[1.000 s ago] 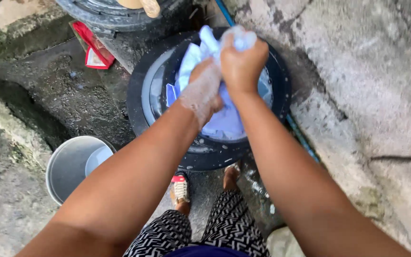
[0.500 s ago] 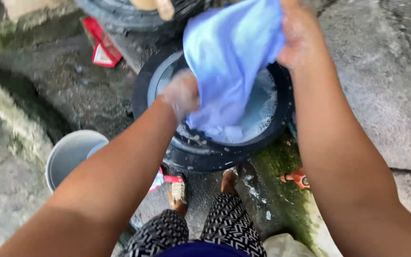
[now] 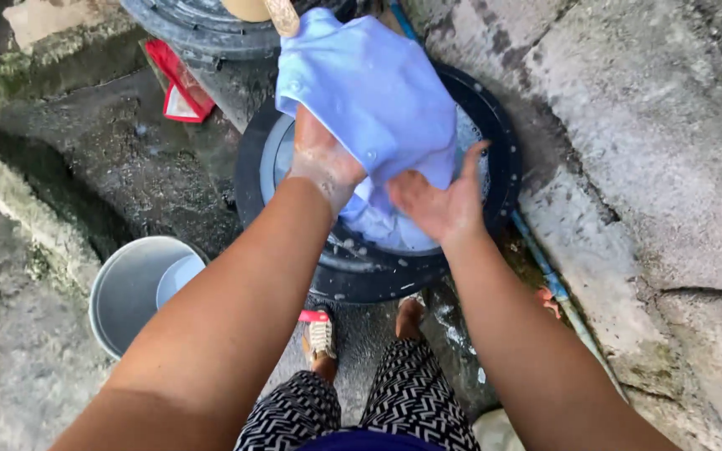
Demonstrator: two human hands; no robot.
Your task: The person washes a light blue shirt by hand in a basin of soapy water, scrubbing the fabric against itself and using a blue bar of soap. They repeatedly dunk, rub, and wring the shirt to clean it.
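Over the round black rubber basin [image 3: 495,125] hangs one wet pale-blue cloth garment [image 3: 373,92], lifted above the soapy water. Two hands work it: the left hand [image 3: 321,160], filmed with suds, is closed on a fold of the fabric at its left side, the cloth draping over and past the knuckles. The right hand [image 3: 438,200] lies palm up with fingers spread and unclenched, its fingertips [image 3: 476,154] touching the garment's lower right edge, which spills down onto the palm. One small pale button shows on the fabric, which looks smooth on top and bunched below, where it trails into the basin. One round grey metal bucket [image 3: 127,292] stands on the wet concrete to the left, well apart. One red-and-white packet [image 3: 175,96] lies near a second black tub [image 3: 185,25] at the top
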